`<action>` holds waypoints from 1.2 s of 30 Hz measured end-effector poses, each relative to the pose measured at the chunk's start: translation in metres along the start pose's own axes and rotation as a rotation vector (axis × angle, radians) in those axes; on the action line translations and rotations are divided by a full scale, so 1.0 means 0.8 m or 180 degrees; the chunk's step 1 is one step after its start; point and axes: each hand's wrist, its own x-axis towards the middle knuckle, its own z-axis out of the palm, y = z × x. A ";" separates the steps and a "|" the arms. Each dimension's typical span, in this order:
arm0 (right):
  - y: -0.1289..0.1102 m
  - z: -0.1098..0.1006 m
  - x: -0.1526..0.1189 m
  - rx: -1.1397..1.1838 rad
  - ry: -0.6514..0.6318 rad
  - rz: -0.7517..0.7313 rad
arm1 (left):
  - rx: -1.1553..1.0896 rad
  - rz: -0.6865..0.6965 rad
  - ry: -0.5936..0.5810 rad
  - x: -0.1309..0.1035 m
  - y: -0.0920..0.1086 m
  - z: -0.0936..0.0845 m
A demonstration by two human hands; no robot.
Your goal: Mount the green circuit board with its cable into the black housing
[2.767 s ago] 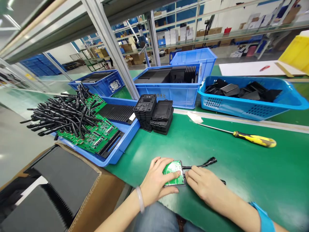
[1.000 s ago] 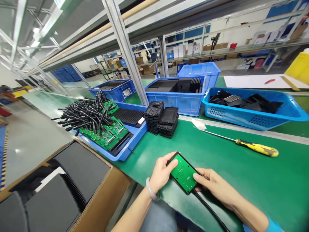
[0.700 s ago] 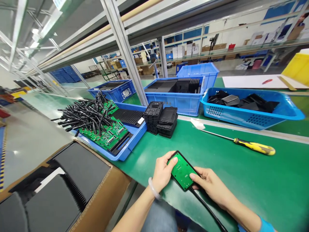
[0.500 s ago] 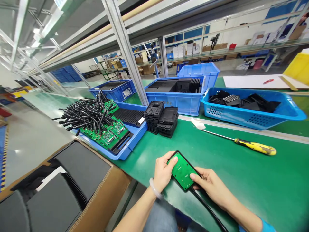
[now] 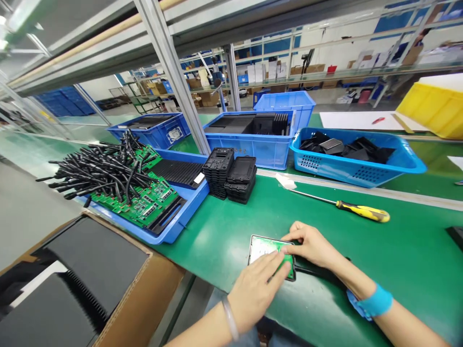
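A green circuit board [image 5: 289, 270] sits inside a shallow black plastic case [image 5: 250, 253], flat on the green bench top close to me. Glare whitens the board's left half. From the case's right side runs a thick black cable [image 5: 311, 271], passing under my right wrist. My left hand [image 5: 255, 289] lies over the near side of the board, its fingers stretched out and pressing on it. With thumb and fingers, my right hand [image 5: 311, 245] pinches the case at its far right corner. A blue band circles the right wrist; a pale bangle is on the left.
A yellow-black screwdriver [image 5: 361, 211] lies beyond my hands. Stacked black cases [image 5: 217, 173] stand beside a blue tray [image 5: 188, 219] of cabled circuit boards [image 5: 144, 197]. Blue bins [image 5: 253, 147] and a blue basket [image 5: 361, 176] line the back. A cardboard box [image 5: 159, 289] stands at left.
The case with its board has gone from being held up in both hands to lying on the bench, turned sideways. My left hand has spread over it; my right has shifted to its far corner.
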 end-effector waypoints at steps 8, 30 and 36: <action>0.057 -0.093 -0.020 -0.3243 0.1513 0.0588 | 0.0139 -0.0037 0.0071 0.007 -0.006 0.011; -0.070 -0.007 -0.024 -0.1260 0.1567 -0.1097 | -0.0120 0.0103 0.0148 0.011 -0.017 0.013; -0.079 0.017 0.000 -0.0693 0.1661 -0.1377 | -0.0275 -0.0090 -0.0083 0.009 -0.012 0.016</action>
